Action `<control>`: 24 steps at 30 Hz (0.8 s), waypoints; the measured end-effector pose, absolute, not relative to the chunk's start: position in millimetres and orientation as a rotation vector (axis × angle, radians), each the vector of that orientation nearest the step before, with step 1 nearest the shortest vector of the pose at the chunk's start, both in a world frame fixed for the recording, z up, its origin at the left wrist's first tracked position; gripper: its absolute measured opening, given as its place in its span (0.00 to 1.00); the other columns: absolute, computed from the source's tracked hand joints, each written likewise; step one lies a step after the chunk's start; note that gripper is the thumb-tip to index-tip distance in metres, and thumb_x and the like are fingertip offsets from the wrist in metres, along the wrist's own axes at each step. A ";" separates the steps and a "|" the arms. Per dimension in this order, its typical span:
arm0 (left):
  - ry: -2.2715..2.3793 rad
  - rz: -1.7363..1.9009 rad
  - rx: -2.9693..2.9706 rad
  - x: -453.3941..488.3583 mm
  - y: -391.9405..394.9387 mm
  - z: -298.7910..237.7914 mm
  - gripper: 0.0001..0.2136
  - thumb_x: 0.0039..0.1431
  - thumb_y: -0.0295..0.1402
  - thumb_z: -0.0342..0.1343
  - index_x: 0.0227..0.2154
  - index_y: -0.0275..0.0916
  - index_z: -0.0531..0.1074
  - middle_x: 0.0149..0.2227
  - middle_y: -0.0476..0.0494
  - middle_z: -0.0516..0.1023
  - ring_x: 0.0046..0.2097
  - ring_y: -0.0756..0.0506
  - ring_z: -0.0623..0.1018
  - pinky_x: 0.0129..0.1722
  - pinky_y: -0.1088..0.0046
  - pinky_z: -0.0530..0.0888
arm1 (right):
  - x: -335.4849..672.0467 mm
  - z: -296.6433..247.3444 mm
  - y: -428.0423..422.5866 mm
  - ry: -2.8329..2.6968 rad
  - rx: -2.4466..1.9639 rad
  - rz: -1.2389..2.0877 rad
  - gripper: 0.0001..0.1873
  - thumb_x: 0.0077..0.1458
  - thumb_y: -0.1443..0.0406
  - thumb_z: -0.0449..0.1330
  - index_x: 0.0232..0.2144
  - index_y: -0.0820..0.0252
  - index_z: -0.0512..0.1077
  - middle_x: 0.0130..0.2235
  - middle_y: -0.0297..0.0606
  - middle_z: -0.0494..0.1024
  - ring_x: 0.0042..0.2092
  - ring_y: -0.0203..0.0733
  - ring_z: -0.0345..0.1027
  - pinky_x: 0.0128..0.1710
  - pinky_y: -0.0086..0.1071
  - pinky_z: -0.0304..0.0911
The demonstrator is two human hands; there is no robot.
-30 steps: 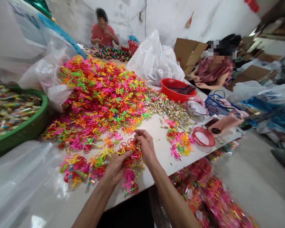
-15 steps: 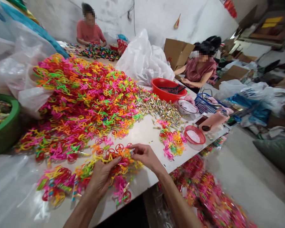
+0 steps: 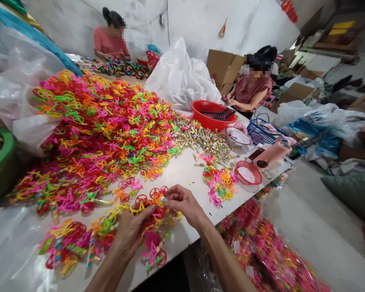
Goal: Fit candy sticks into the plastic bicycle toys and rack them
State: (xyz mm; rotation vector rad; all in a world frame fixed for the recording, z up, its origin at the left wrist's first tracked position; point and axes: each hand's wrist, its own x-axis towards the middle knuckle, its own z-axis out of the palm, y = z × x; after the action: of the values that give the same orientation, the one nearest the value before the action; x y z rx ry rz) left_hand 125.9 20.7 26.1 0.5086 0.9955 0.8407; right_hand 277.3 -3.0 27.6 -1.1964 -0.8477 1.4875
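My left hand [image 3: 130, 229] and my right hand [image 3: 182, 202] meet over the near edge of a white table [image 3: 185, 170]. Both pinch a small orange and yellow plastic toy piece [image 3: 156, 201] between their fingertips. Around them lie small toy bicycles with red wheels [image 3: 153, 247] and more bright pieces. A large heap of pink, orange, green and yellow plastic toy parts [image 3: 100, 129] covers the table beyond my hands. A smaller cluster of the same parts [image 3: 219, 182] lies to the right.
A strip of small wrapped candy tubes [image 3: 207, 140] runs beside a red basin [image 3: 213, 113], a small red basket [image 3: 247, 174] and a blue basket [image 3: 263, 134]. A green tub [image 3: 1, 170] stands left. Two other people sit further back. Bagged toys [image 3: 261, 251] lie below the table.
The view has swung to the right and down a little. My hands stay together on the small piece, with the right hand's fingers drawn lower and closer to the left.
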 end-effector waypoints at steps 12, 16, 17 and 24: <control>0.917 0.793 0.450 120.2 16.3 21.5 0.12 0.37 0.27 0.66 0.29 0.32 0.75 0.28 0.43 0.80 0.29 0.48 0.78 0.30 0.75 0.75 | 280.5 23.4 0.2 -0.836 -1.075 1.683 0.08 0.44 0.63 0.63 0.28 0.63 0.74 0.21 0.30 0.72 0.18 0.27 0.60 0.20 0.23 0.54; 0.915 0.761 0.404 118.3 16.3 19.2 0.12 0.37 0.26 0.66 0.30 0.32 0.75 0.27 0.44 0.79 0.26 0.49 0.77 0.27 0.76 0.75 | 277.5 20.5 -1.7 -0.827 -1.039 1.700 0.08 0.44 0.64 0.63 0.28 0.62 0.71 0.21 0.29 0.71 0.19 0.27 0.60 0.20 0.23 0.55; 0.918 0.763 0.404 118.0 16.5 19.5 0.14 0.37 0.26 0.66 0.31 0.32 0.75 0.27 0.44 0.79 0.26 0.49 0.77 0.27 0.76 0.75 | 276.4 20.8 -2.0 -0.847 -1.042 1.684 0.08 0.44 0.64 0.64 0.28 0.62 0.71 0.21 0.29 0.71 0.20 0.28 0.60 0.21 0.23 0.56; 0.905 0.761 0.473 113.0 15.6 26.7 0.10 0.38 0.28 0.65 0.28 0.32 0.75 0.26 0.44 0.79 0.27 0.50 0.77 0.28 0.78 0.74 | 273.4 25.7 -1.9 -0.867 -1.094 1.644 0.09 0.44 0.64 0.63 0.28 0.62 0.70 0.21 0.28 0.70 0.19 0.28 0.60 0.20 0.24 0.56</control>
State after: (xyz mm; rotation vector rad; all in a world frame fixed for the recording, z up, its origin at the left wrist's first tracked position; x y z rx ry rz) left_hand 113.0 15.6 26.7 0.4728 0.9054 0.7606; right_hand 273.4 -1.9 25.7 -1.0935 -0.8672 1.6442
